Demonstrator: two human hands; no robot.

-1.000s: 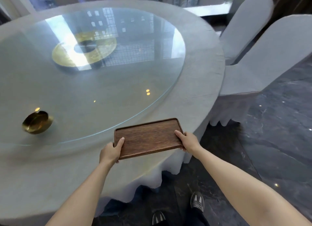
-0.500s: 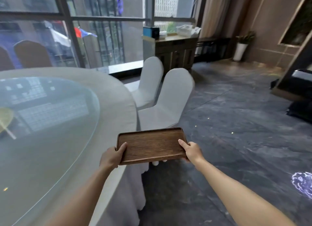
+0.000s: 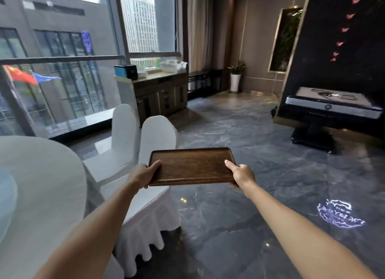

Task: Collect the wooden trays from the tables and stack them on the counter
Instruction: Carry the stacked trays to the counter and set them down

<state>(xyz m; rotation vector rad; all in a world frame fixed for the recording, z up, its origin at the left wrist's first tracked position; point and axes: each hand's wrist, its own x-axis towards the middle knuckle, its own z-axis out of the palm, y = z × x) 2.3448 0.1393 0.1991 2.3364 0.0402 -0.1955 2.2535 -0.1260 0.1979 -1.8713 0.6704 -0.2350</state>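
Note:
A dark wooden tray point(image 3: 190, 166) hangs level in the air in front of me, empty. My left hand point(image 3: 143, 173) grips its left short edge, thumb on top. My right hand point(image 3: 241, 174) grips the right short edge the same way. The tray is off the round table point(image 3: 41, 174) and above the seat of a white-covered chair point(image 3: 158, 135). A wooden counter point(image 3: 164, 95) stands by the window, far ahead.
A second white-covered chair point(image 3: 123, 128) stands beside the first, both close on my left. A blue box point(image 3: 126, 71) and a white container point(image 3: 174, 66) sit on the counter. A black-and-silver table point(image 3: 333, 107) stands at the right. Dark stone floor point(image 3: 239, 132) stretches ahead.
The tray has been lifted off the round table and carried to the right. The view swung right, from the table top to the room and the counter. Both hands keep their grip.

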